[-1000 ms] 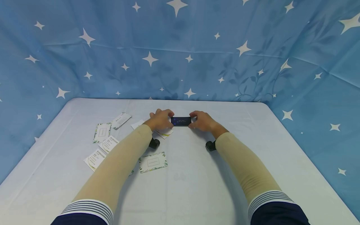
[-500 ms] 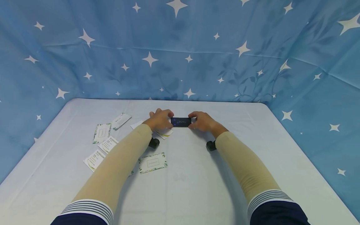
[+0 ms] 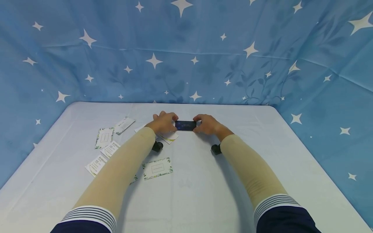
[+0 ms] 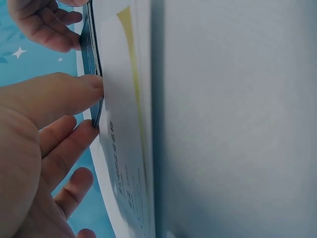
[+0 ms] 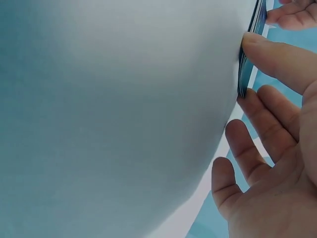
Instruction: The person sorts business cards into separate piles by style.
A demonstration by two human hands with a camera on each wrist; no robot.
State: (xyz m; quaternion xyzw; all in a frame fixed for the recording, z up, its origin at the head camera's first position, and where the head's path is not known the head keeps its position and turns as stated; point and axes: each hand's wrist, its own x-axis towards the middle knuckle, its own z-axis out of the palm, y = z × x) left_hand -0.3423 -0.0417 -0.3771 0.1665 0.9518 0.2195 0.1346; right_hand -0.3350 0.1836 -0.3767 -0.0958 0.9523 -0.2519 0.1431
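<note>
Head view: both hands meet far out on the white tabletop [image 3: 204,181], left hand [image 3: 162,123] and right hand [image 3: 206,124] each pinching an end of a dark card stack [image 3: 185,125]. Pale cards [image 3: 105,138] lie scattered to the left.

Left wrist: thumb [image 4: 74,91] pressed on the stack's edge, grip narrow.

Right wrist: thumb [image 5: 277,57] against the stack's end, other fingers loose.

Both my arms reach forward, forearms angling inward in beige sleeves. My left hand [image 3: 163,123] and right hand [image 3: 207,125] sit level, facing each other, thumbs [image 4: 64,94] and fingers [image 5: 257,126] curled in a pinch, knuckles up.
</note>
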